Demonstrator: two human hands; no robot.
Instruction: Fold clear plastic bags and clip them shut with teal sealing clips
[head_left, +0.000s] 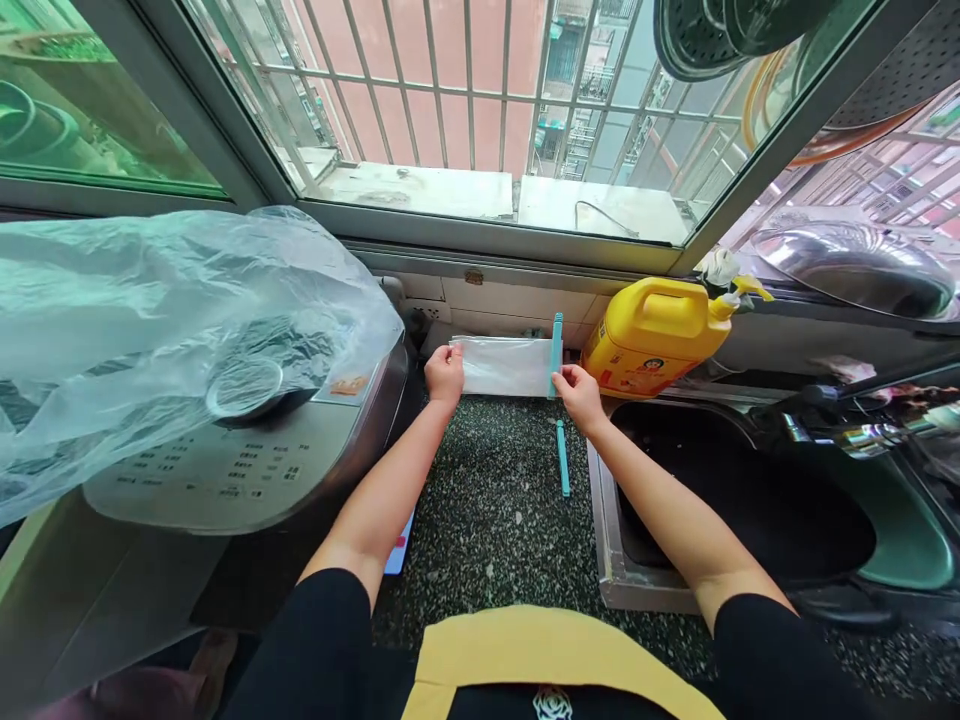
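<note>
A clear plastic bag (pixel 506 367) is stretched level above the back of the speckled counter. My left hand (pixel 445 374) pinches its left end. At its right end a teal bag-sealing clip (pixel 556 345) stands across the plastic, and my right hand (pixel 579 393) grips the lower part of that clip, fingers closed. On the counter, just below my right hand, lies a second teal clip strip (pixel 563 460), apart from the bag. Whether the upright clip is fully fastened over the plastic cannot be made out.
Left stands an appliance with a button panel (pixel 225 480), partly under a plastic sheet (pixel 150 300). A yellow pump jug (pixel 652 335) stands behind the sink (pixel 720 500) on the right. A barred window rises behind the counter (pixel 487 540).
</note>
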